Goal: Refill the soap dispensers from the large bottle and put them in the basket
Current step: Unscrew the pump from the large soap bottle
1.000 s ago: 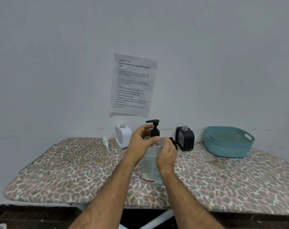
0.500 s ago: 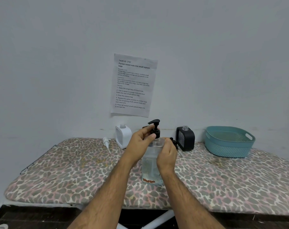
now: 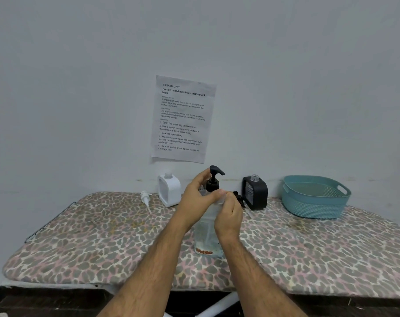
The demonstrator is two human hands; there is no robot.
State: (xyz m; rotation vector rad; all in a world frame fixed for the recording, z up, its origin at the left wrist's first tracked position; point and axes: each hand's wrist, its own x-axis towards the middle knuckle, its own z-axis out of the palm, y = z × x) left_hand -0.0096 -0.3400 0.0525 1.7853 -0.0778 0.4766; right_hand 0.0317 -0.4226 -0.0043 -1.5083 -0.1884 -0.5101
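Note:
A large clear bottle [image 3: 206, 236] stands upright in the middle of the board. Its black pump head [image 3: 214, 178] sits at the neck. My left hand [image 3: 195, 200] curls round the pump's collar from the left. My right hand [image 3: 228, 213] grips the bottle's upper body from the right. A white dispenser [image 3: 169, 191] without its pump stands at the back left, and its white pump [image 3: 146, 199] lies beside it. A black dispenser [image 3: 255, 193] with an open neck stands at the back right, its black pump [image 3: 239, 199] partly hidden behind my right hand. The teal basket [image 3: 315, 197] is empty.
The leopard-print ironing board [image 3: 91, 243] butts against the wall, with a wire rack [image 3: 48, 223] at its left end. A printed sheet [image 3: 183, 118] is taped to the wall above the bottles. The board's front edge drops to a dark floor.
My left hand has turned round the pump collar, and the pump nozzle has swung from pointing left to pointing right. The bottle and my right hand stay in place.

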